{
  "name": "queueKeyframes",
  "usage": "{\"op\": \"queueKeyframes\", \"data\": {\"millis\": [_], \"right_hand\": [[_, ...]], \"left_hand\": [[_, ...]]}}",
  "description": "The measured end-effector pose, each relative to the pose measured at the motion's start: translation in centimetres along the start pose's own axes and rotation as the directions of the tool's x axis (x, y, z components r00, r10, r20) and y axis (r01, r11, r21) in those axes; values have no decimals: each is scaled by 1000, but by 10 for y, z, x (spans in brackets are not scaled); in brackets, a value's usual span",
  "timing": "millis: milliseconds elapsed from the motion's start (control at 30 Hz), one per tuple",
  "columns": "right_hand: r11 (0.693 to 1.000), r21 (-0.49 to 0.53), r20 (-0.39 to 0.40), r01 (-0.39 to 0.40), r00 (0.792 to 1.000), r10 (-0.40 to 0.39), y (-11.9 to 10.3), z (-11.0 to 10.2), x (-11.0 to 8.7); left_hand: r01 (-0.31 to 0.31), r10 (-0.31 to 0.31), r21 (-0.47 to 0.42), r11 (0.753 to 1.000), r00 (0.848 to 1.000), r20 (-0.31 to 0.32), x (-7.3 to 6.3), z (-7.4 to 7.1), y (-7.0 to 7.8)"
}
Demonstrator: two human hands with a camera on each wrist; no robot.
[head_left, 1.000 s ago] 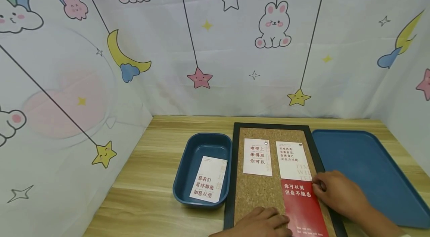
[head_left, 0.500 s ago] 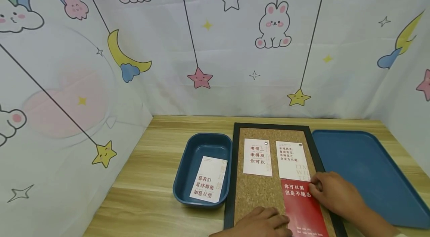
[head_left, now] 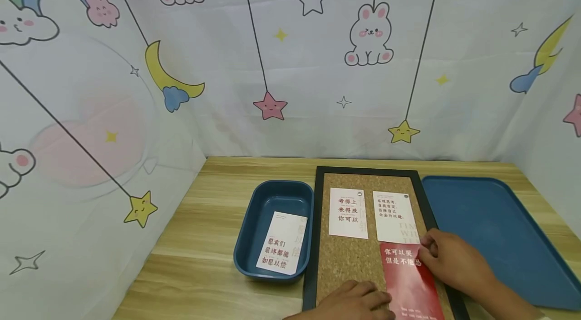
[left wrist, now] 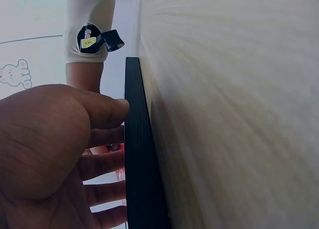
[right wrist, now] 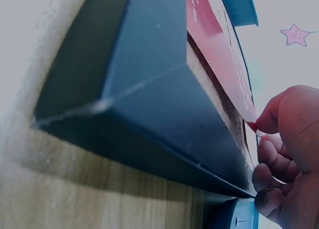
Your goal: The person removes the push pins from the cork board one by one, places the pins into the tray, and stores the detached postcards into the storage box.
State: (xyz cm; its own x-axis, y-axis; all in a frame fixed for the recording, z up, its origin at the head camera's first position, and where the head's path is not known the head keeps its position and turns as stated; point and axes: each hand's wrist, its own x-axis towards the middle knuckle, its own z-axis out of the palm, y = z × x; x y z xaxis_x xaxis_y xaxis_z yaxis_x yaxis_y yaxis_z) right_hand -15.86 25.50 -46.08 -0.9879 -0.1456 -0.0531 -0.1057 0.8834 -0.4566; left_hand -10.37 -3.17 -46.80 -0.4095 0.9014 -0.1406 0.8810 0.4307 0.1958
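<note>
A framed cork board (head_left: 349, 264) bears a red card (head_left: 410, 282) with white lettering, right of its middle. At the card's top right corner is my right hand (head_left: 456, 262). In the right wrist view, thumb and curled fingers of the right hand (right wrist: 294, 154) pinch the corner of the red card (right wrist: 224, 59); whether a pin is under the thumb is hidden. My left hand (head_left: 354, 302) rests on the cork, fingertips at the red card's left edge, fingers relaxed. Above, a left white card (head_left: 348, 211) and a right white card (head_left: 397, 216) each have a small pin at the top.
To the left stands a deep blue bin (head_left: 242, 239) with one white lettered card (head_left: 282, 242) inside. A flat blue tray (head_left: 490, 219) lies to the right, partly behind the right arm. The board's black frame (head_left: 310, 259) borders the cork. A patterned cloth hangs behind.
The right hand has shifted slightly left onto the red card's corner, and the card's surface now shows a bend and glare. The left hand has stayed in place.
</note>
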Motion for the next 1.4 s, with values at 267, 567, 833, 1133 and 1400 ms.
{"op": "queueKeyframes", "data": {"millis": [267,567,833,1133,1400], "right_hand": [[995,68,39,-74,997,71,-4,-5,2],[986,135,48,-102,994,97,-2,-6,5],[974,184,61,-128,991,119,1,-4,6],[975,187,52,-123,992,115,3,-3,6],[972,203,60,-120,992,110,3,-2,5]], "left_hand": [[-6,7,33,999,1000,-18,-1,0,1],[-2,1,-11,1000,1000,-10,-2,-1,1],[-10,9,-12,1000,1000,-27,-5,-1,1],[-6,3,-37,999,998,-57,-3,-7,0],[58,-77,-119,991,984,-162,-8,-23,-1]]}}
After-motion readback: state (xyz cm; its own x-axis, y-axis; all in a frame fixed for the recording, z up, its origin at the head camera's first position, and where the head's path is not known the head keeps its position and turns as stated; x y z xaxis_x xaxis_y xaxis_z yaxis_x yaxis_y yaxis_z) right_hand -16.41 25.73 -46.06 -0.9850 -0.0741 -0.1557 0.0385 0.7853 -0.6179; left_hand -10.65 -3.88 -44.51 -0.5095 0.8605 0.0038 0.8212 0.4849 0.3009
